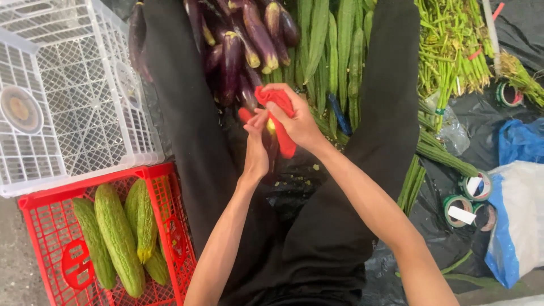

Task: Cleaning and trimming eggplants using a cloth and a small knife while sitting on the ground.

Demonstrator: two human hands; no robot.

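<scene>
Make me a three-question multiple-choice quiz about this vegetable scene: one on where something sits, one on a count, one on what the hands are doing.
1. Where is the red crate with the bitter gourds?
A. Lower left of the view
B. Upper right of the view
C. On top of the white crate

2. How many tape rolls lie together beside the blue and white bag?
A. One
B. Three
C. Six

3. What are the left hand and right hand doing?
A. Resting flat on the ground
B. Lifting the white crate
C. Holding a red cloth around an eggplant

Answers:
1. A, the red crate sits lower left, just below the white crate.
2. B, three rolls cluster at the bag's left edge.
3. C, both hands grip the red cloth, with a dark eggplant between them.
</scene>
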